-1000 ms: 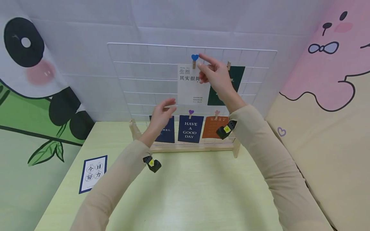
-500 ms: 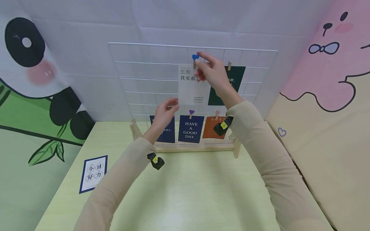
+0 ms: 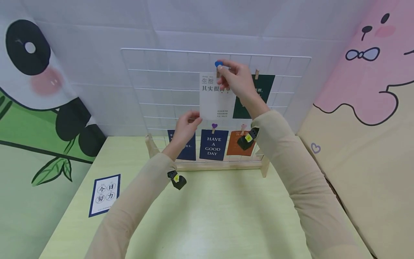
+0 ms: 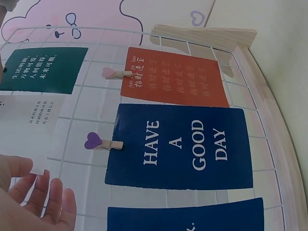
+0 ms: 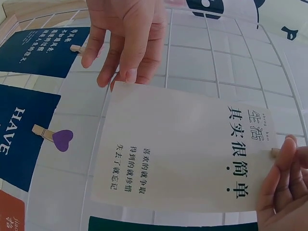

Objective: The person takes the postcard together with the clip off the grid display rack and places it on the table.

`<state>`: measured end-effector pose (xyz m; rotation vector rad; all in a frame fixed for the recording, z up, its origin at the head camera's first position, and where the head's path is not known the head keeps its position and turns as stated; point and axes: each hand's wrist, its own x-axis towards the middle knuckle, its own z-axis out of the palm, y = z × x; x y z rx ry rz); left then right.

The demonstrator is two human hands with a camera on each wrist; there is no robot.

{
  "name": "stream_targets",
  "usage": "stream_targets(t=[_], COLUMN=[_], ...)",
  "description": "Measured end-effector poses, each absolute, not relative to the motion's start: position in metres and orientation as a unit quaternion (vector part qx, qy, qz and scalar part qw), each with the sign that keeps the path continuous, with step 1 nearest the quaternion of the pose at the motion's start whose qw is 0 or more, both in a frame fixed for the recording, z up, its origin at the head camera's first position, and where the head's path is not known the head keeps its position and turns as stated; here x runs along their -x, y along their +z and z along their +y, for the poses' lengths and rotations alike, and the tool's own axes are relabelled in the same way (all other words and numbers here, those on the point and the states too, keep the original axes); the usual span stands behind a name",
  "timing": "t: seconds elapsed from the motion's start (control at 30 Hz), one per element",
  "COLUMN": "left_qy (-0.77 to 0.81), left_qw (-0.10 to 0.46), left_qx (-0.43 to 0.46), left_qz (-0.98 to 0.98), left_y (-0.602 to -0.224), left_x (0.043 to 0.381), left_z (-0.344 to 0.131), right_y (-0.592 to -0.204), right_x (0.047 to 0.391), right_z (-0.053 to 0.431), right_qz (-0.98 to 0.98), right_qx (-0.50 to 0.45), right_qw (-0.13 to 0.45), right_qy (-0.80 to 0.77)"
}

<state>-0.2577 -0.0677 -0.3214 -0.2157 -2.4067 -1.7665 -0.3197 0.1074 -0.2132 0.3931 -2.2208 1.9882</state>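
A white card [image 3: 211, 102] with dark Chinese writing hangs on the white wire grid [image 3: 165, 88], under a wooden clothespin with a blue heart [image 3: 217, 64]. My right hand [image 3: 237, 80] pinches that clothespin between thumb and index finger, covering part of the heart. At the card's lower left corner, my left hand [image 3: 186, 126] holds the edge. The left wrist view shows its thumb on the card [image 4: 26, 125], the other fingers curved behind and below. In the right wrist view the clothespin is mostly hidden by my right fingers [image 5: 284, 180].
A green card [image 3: 265, 88] hangs right of the white one. Below are two blue cards, one reading HAVE A GOOD DAY [image 3: 213, 145], and an orange card [image 3: 233, 144]. The grid stands in a wooden base [image 3: 220, 165]. A blue-bordered card [image 3: 104, 196] lies on the table at left.
My left hand has moved right and taken hold of the white card's lower left corner. My right hand has shifted slightly left, and its fingers have closed on the blue-heart clothespin.
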Motion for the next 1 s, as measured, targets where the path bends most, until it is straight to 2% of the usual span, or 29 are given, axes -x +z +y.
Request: stream_targets(t=[0.2,0.5,1.0], left_qy=[-0.578,-0.571,-0.567], left_qw=[0.085,0.104,0.109], left_qx=[0.064,0.064,0.059], left_qz=[-0.809,-0.812,-0.814], left_y=[-0.32,-0.319,-0.322], left_x=[0.258,0.257,0.256], left_z=[-0.066,-0.065,-0.068], right_y=[-0.221,-0.188,-0.187], right_x=[0.336,0.284,0.278], right_z=[0.11,0.095,0.092], right_qz=[-0.727,-0.751,-0.712], right_qx=[-0.136,-0.101,-0.084], right_qw=[0.086,0.113,0.118], right_qy=[0.667,0.642,0.687])
